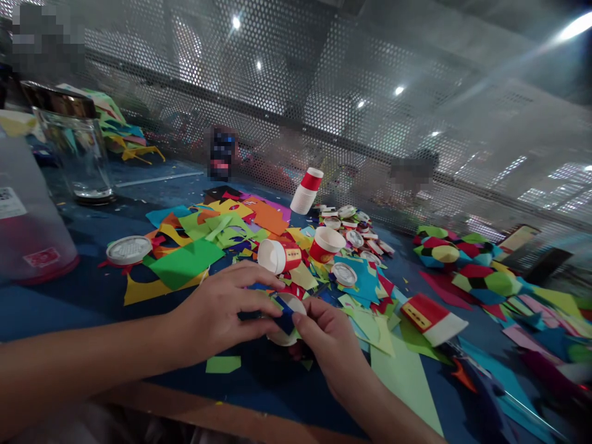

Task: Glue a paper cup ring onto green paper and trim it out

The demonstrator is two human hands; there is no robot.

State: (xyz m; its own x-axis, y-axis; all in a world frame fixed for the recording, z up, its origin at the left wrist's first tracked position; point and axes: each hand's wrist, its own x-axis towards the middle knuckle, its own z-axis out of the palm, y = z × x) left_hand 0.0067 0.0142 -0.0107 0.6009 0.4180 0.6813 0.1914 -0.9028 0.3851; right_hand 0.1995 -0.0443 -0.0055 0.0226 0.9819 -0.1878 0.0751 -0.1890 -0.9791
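The right hand (326,330) pinched a white round piece (280,338) behind its thumb; the left hand (231,302) curved its fingers against blue paper (287,319) there, grip unclear; both sat near the table's (161,176) front edge; fitting seemed underway, needing steady pressure next; the piece apparently faced the wearer, long axis indistinct.

The right hand (330,338) grips dark blue paper (285,319) over scraps (187,262).
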